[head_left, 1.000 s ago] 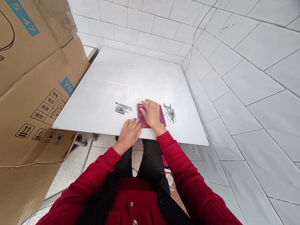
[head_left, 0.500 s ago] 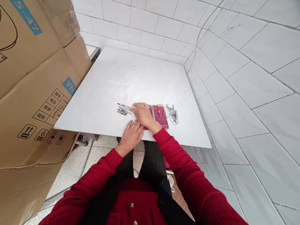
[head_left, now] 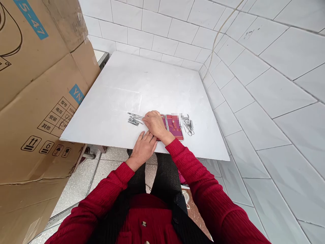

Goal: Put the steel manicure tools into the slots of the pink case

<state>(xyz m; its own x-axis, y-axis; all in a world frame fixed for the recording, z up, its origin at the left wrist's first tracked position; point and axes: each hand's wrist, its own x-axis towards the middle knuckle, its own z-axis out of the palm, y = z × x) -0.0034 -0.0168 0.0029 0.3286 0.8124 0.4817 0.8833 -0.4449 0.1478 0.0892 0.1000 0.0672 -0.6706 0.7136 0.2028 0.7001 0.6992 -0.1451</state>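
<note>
My right hand (head_left: 155, 124) reaches across over the left half of an open manicure case (head_left: 179, 136) with a red and purple lining. Its fingers are bent at the right ends of slim metal tools (head_left: 134, 116), and what they pinch is hidden. Just below, my left hand (head_left: 144, 147) lies on the table's front edge with its fingers stretched out, beside the case's lower left corner. Nail clippers (head_left: 133, 121) lie to the left of my right hand. Small scissors (head_left: 189, 131) and other metal tools lie right of the case.
A white tabletop (head_left: 157, 84) carries everything. Tall cardboard boxes (head_left: 45, 95) stand along its left side. Tiled walls (head_left: 162, 27) close off the back and right, with a thin cable (head_left: 215, 35) hanging in the corner.
The fingertips of my right hand have drawn in slightly to the right and are more bent. My left hand stays in place. The whole view has shifted slightly.
</note>
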